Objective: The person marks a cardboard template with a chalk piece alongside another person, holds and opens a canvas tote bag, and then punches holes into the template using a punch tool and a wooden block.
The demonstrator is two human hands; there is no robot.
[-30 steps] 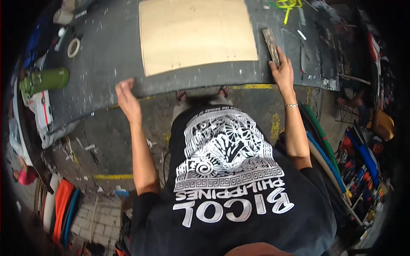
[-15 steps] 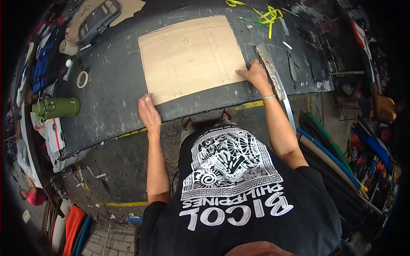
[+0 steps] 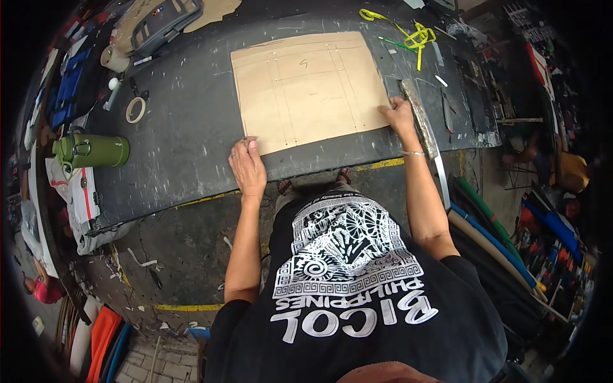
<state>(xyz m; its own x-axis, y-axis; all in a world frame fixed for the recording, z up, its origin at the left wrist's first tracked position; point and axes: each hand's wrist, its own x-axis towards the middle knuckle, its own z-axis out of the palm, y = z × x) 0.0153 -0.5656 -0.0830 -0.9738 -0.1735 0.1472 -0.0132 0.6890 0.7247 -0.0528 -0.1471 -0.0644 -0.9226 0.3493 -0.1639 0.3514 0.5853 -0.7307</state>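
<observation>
Cardboard (image 3: 306, 89) is pinned flat on the table (image 3: 185, 140), long axis left-right: left hand (image 3: 248, 167) at the near-left corner, right hand (image 3: 400, 116) at the near-right; neither grip closed.

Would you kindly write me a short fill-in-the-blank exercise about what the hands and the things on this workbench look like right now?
1. The left hand rests on the near left corner of the tan ____ sheet.
2. The right hand lies between that sheet and a long metal ____.
3. At the left end of the dark table lies a ____ flask.
4. Near the roll of tape, the table's surface is ____ grey.

Missing words: cardboard; ruler; green; dark
</observation>
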